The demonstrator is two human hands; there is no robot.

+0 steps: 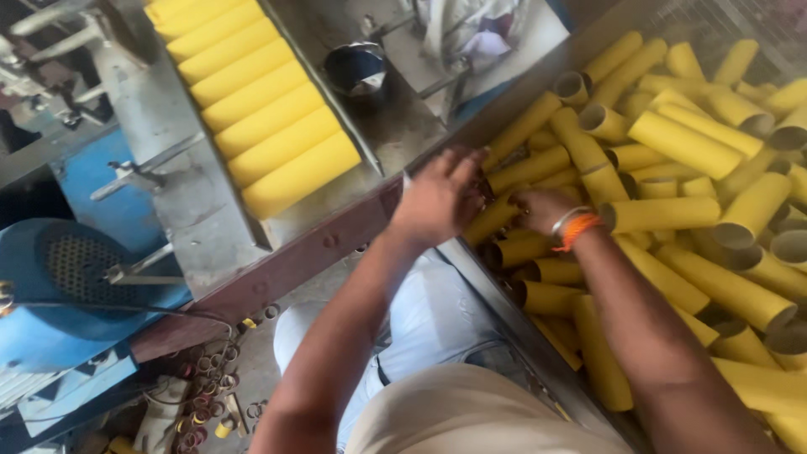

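Right hand (545, 208): reaching into the heap, grip hidden, cannot tell.
Left hand (439, 198): fingers spread over yellow cardboard tubes (685, 145), piled loose in the metal bin (504, 296).
Tray: beside the bin, a sloped steel tray (202, 227) holds yellow tubes in a neat row (261, 101), lined up so none rolls.

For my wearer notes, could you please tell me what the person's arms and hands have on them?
Both forearms are bare, with no sleeves or gloves in view. The right hand has an orange thread band and a thin silvery bangle at its wrist. The left hand wears nothing visible.

Tubes (681, 143) lay heaped in the bin (504, 290) at right; a row of tubes (261, 101) sat on the machine tray (210, 227) at left.
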